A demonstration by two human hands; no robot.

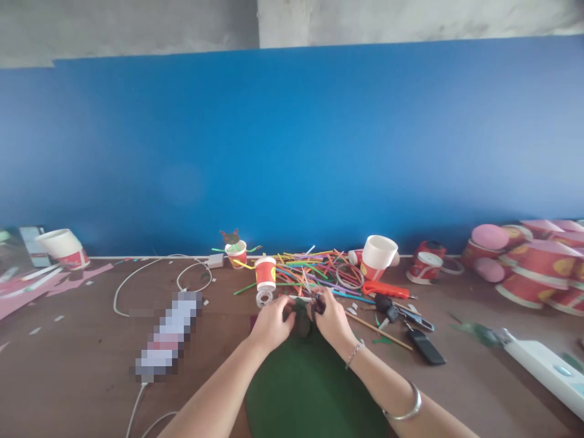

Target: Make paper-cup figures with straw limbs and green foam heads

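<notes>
Pinching dark green material (302,316) with curled fingers, the left hand (275,321) sits beside the right hand (333,317), wrapped around scissors (313,309); coloured sticks (314,267) lie beyond both

From here, a broad dark green sheet (314,386) fills lower centre, a small dark green piece (302,316) at its top, scissors (307,281) just above, blades pointing upward

Blue panel (292,152) across bkgd, paler twd R; grey concrete wall (137,30) above; brn tabletop (82,377) below.
</notes>
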